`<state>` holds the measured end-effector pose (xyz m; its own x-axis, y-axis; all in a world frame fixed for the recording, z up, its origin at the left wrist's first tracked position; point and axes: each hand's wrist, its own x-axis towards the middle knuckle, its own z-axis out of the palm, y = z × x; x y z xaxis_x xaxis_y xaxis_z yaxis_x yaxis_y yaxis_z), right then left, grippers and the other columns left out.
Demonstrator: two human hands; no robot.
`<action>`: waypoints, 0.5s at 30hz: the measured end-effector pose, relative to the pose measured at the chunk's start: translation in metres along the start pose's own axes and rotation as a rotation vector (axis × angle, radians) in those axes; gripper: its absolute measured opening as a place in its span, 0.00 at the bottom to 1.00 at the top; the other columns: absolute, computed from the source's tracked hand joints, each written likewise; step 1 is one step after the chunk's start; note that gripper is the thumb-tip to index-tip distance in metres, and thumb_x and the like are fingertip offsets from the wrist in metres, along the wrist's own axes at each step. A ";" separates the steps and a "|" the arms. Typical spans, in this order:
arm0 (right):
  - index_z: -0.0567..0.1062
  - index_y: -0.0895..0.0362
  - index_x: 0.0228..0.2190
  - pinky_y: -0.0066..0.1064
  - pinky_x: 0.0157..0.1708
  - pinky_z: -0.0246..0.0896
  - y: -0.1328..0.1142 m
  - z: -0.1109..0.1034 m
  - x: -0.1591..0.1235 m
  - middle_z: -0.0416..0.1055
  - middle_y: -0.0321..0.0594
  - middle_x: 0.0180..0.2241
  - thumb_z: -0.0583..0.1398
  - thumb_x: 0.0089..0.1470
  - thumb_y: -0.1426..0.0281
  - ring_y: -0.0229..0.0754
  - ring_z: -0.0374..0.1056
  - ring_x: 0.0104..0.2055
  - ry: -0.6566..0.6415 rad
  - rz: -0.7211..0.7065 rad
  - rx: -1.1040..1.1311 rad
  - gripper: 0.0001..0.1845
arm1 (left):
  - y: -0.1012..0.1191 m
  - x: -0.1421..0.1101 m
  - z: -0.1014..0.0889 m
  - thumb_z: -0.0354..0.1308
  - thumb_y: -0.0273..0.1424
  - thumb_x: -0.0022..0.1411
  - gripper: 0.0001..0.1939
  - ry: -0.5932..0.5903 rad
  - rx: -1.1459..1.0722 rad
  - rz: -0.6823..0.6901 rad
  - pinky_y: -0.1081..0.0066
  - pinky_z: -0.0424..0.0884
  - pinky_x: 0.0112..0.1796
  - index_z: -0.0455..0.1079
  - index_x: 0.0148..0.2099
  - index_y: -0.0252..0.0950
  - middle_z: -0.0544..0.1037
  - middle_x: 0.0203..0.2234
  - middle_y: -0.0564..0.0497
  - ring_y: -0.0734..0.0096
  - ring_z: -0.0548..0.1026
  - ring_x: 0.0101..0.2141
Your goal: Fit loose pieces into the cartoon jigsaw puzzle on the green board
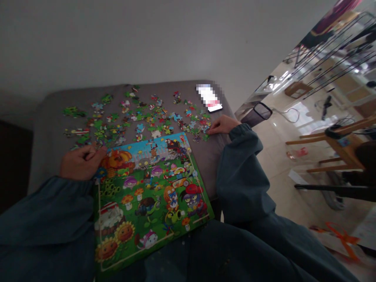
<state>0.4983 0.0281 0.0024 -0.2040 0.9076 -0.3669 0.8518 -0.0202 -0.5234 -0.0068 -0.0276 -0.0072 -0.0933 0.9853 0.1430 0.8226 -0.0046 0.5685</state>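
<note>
With many pieces (140,128) loose on the cushion (202,164) beyond the board (152,225), much seems left; left hand (79,162) nearly closed, right hand (225,124) half-curled, any grip unclear.

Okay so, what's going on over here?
A person is handling jigsaw pieces. Their right hand reaches into the right edge of the scattered pile, and their left hand is at the far left corner of a cartoon picture board. Whether either hand grips a piece isn't clear. A lit phone lies beyond the right hand.
</note>
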 end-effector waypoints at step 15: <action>0.74 0.56 0.18 0.35 0.27 0.51 -0.037 0.017 0.003 0.67 0.35 0.16 0.77 0.42 0.54 0.39 0.63 0.25 -0.048 0.114 -0.323 0.24 | 0.003 -0.001 -0.002 0.57 0.42 0.66 0.26 -0.064 0.004 0.023 0.72 0.52 0.28 0.46 0.23 0.40 0.51 0.16 0.60 0.76 0.52 0.23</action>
<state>0.4582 0.0250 0.0076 -0.1147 0.8862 -0.4490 0.9776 0.0204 -0.2096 -0.0050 -0.0289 -0.0039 -0.0389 0.9938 0.1039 0.8265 -0.0264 0.5624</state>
